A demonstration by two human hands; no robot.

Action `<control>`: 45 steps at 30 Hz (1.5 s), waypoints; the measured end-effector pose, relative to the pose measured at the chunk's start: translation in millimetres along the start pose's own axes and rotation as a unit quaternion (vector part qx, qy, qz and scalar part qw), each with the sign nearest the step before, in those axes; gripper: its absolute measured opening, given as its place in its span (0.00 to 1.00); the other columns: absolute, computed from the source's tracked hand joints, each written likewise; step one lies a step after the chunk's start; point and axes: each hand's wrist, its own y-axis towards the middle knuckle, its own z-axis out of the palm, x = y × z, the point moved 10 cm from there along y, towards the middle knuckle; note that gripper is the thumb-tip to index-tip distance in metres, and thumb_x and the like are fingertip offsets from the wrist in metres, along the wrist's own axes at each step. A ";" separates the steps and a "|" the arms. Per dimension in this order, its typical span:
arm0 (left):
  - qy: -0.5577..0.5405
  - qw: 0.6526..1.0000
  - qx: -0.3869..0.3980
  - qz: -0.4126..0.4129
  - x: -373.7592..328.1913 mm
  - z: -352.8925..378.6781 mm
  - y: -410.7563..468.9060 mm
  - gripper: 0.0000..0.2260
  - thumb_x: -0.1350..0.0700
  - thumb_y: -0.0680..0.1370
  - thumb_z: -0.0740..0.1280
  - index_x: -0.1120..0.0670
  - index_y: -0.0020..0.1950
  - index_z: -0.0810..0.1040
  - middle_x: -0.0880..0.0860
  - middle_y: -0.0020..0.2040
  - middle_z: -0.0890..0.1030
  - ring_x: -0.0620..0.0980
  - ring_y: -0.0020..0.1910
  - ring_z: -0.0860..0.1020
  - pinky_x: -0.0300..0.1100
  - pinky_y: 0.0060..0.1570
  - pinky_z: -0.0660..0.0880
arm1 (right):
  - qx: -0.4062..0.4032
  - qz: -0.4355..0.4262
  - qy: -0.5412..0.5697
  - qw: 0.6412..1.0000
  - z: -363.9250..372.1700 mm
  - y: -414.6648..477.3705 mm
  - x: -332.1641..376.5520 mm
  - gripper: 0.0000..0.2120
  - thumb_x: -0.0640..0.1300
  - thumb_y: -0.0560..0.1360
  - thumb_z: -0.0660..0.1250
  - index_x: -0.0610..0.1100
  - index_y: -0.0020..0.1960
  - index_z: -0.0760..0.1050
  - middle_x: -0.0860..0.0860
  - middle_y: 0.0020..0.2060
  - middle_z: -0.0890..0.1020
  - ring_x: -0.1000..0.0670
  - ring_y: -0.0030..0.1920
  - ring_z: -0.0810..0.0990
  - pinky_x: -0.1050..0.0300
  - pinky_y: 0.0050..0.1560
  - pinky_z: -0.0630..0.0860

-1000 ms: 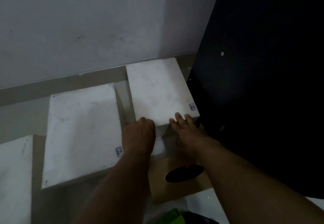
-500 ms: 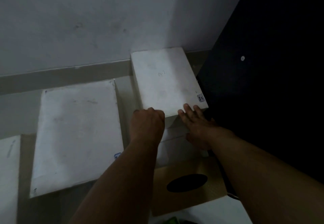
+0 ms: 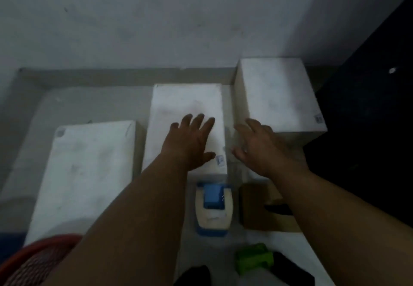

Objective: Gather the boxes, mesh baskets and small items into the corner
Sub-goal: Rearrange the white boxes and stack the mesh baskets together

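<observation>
Boxes mid-gather: right box (image 3: 279,95) at upper right, in corner; middle box (image 3: 187,115) centre frame, apart from wall. Left hand (image 3: 190,140) flat on it, right hand (image 3: 259,147) beside, fingers open. Next: likely push middle box back.

A pale grey wall (image 3: 134,17) fills the upper part of the dim view, meeting a light floor (image 3: 89,104) along a darker skirting strip (image 3: 111,76). A black panel (image 3: 368,129) stands at the right, bearing one small bright dot (image 3: 392,70).
</observation>
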 end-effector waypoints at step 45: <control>0.016 0.992 0.092 -0.080 40.3 41.4 63.2 0.30 0.58 0.84 0.56 0.55 0.80 0.41 0.60 0.79 0.39 0.60 0.78 0.42 0.54 0.74 0.52 | 0.165 0.032 -0.155 0.974 57.3 81.0 16.9 0.42 0.35 0.78 0.64 0.44 0.79 0.39 0.38 0.78 0.41 0.34 0.77 0.42 0.40 0.75 0.48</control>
